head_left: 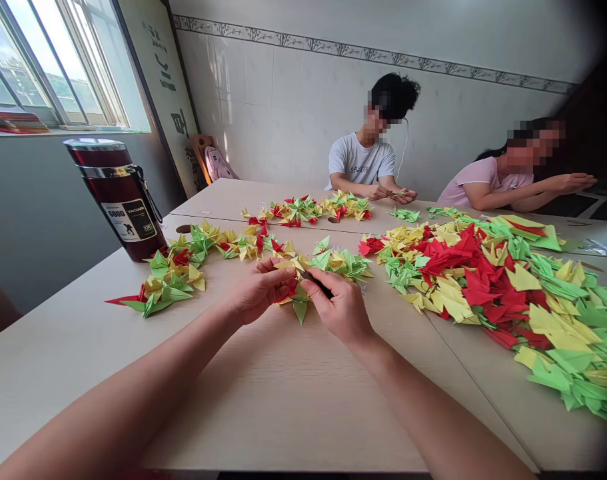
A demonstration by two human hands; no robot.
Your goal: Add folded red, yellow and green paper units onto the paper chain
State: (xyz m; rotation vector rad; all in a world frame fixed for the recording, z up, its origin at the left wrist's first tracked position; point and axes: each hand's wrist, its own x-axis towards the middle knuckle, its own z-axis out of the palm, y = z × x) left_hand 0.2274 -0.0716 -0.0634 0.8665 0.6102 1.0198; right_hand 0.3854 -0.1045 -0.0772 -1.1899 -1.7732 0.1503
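Near the middle of the table (283,393), my left hand (263,290) pinches a small yellow folded paper piece (299,265). My right hand (340,303) is closed round a slim black tool (319,283), its tip touching the yellow paper between both hands. Under and just beyond my fingers lies a cluster of green, yellow and red folded paper pieces (347,263). A green pointed piece (300,309) sticks out below my hands. The paper's lower side is hidden by my fingers.
A dark red vacuum flask (118,207) stands at the left. Folded papers (183,270) curve along the left and back. A large heap (503,287) covers the right side. Across the table sit a person in white (362,160) and a person in pink (483,177).
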